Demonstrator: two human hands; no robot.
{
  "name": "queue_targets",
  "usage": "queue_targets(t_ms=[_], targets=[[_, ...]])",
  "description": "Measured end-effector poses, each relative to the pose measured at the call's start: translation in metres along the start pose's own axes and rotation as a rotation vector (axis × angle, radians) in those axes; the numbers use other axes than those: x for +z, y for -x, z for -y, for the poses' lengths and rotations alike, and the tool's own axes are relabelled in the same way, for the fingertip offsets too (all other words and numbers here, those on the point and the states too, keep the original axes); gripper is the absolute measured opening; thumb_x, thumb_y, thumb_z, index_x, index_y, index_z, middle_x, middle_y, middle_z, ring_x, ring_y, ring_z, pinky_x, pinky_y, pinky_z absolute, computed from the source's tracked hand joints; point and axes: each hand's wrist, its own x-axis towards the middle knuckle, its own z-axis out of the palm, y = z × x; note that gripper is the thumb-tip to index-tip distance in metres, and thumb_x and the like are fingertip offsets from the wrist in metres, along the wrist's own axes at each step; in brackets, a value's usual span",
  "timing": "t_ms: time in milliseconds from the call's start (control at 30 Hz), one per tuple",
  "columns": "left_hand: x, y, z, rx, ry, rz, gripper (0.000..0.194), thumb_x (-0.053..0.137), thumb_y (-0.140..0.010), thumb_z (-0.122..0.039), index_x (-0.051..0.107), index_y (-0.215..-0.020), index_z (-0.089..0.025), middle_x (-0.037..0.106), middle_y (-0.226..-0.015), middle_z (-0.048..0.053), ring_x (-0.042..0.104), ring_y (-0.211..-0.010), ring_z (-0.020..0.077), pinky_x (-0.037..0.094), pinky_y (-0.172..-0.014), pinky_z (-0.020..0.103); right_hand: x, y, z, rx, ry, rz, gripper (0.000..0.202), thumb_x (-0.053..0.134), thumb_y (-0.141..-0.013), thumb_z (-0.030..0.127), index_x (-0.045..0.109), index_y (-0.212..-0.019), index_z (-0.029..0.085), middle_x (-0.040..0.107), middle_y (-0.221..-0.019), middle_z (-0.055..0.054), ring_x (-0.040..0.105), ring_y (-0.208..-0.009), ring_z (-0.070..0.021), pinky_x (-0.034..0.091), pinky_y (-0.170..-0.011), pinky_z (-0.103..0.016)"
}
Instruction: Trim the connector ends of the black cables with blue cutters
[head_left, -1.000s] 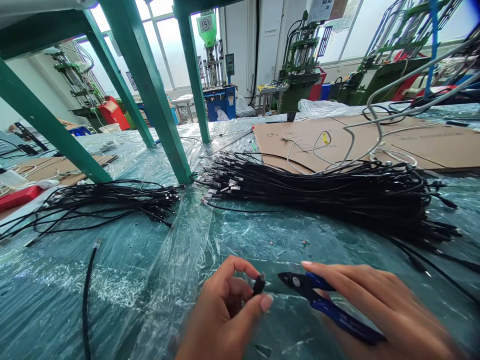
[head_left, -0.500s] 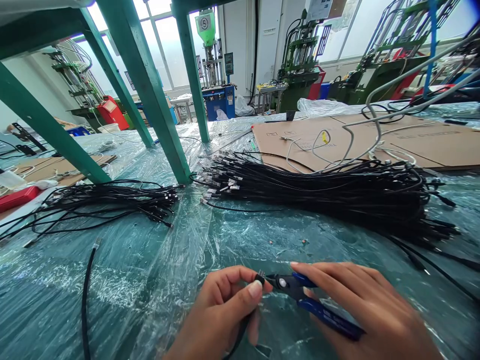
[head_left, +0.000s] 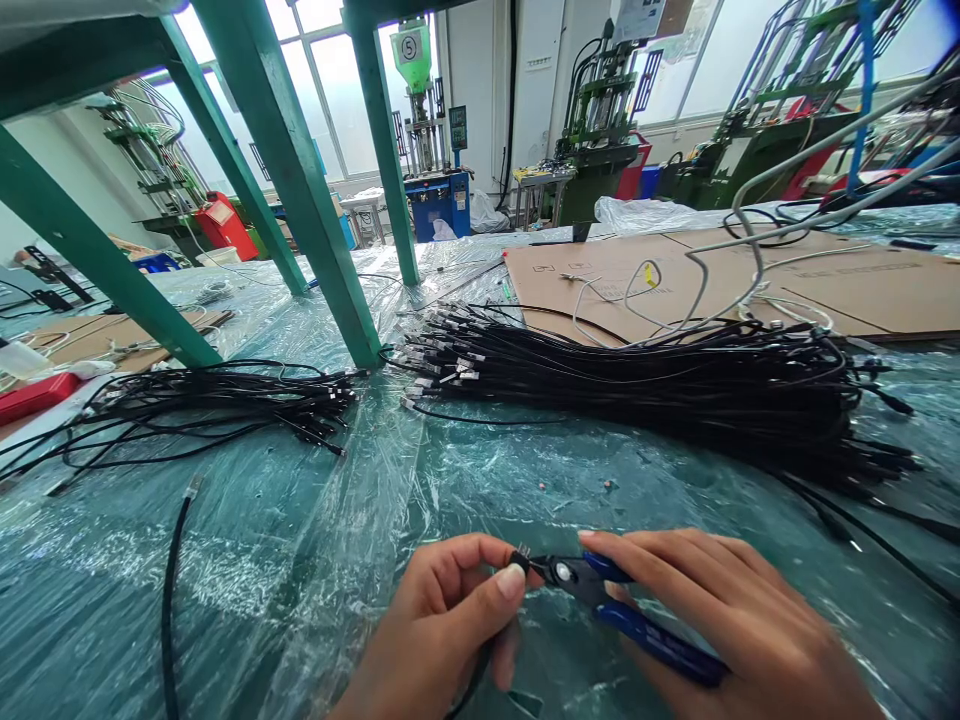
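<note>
Between its thumb and index finger, my left hand (head_left: 454, 605) pinches the end of a black cable (head_left: 519, 561), whose small metal tip points up. The rest of that cable runs down beneath the palm. My right hand (head_left: 739, 615) grips blue-handled flush cutters (head_left: 652, 635) with the handles slightly spread. Their dark jaws touch or nearly touch the cable end from the right; the exact contact is too small to make out. A single black cable with a metal plug (head_left: 174, 590) lies to the left of my hands.
A thick bundle of black cables (head_left: 645, 390) lies beyond my hands, with a smaller pile (head_left: 225, 400) at left. Green metal posts (head_left: 319, 210) rise from the plastic-covered table (head_left: 300, 560). Flat cardboard (head_left: 847, 280) carries loose grey cables. Machines stand behind.
The cutters have shifted slightly left and down against the cable end, and their angle has changed a little. My left hand is almost still.
</note>
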Motion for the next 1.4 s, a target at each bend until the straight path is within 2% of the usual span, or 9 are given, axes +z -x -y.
queue_targets(t_ms=[533,833,1100,1400], targets=[[0.0029,0.0033,-0.0056,0.003,-0.063,-0.044,0.048,0.077,-0.067,-0.054,0.061,-0.085,-0.013,0.049,-0.042,-0.009,0.032,-0.04,0.0045,0.022,-0.046,0.019,0.0,-0.0003,-0.001,0.005,-0.044,-0.017,0.022,0.049,-0.087,0.016,0.066,-0.098,0.023,0.07,-0.079,0.003,0.065,-0.068,-0.0098,0.05,-0.063,-0.022],[0.0017,0.0004,-0.0047,0.02,-0.011,0.046,0.037,0.075,-0.073,-0.049,0.068,-0.078,-0.013,0.046,-0.046,-0.007,0.031,-0.041,0.0046,0.022,-0.046,0.019,0.0001,0.0029,-0.0023,0.024,-0.041,-0.041,0.019,0.051,-0.089,0.024,0.066,-0.1,0.023,0.071,-0.081,0.002,0.066,-0.068,-0.0115,0.052,-0.063,-0.023],[-0.003,0.0022,-0.0038,-0.086,0.07,0.084,0.033,0.071,-0.075,-0.047,0.067,-0.077,-0.014,0.038,-0.043,-0.008,0.021,-0.042,0.0061,0.01,-0.045,0.022,0.0015,0.0003,-0.0004,0.04,-0.022,-0.026,0.021,0.049,-0.087,0.017,0.066,-0.097,0.024,0.07,-0.082,0.002,0.066,-0.071,-0.0111,0.052,-0.064,-0.023],[-0.0028,-0.0002,-0.0098,-0.113,0.093,0.158,0.034,0.071,-0.076,-0.047,0.064,-0.076,-0.014,0.036,-0.044,-0.009,0.021,-0.043,0.0063,0.013,-0.046,0.021,-0.0006,-0.002,0.0009,0.026,-0.046,-0.044,0.021,0.05,-0.085,0.016,0.067,-0.096,0.024,0.07,-0.079,0.002,0.066,-0.068,-0.0114,0.053,-0.062,-0.023]])
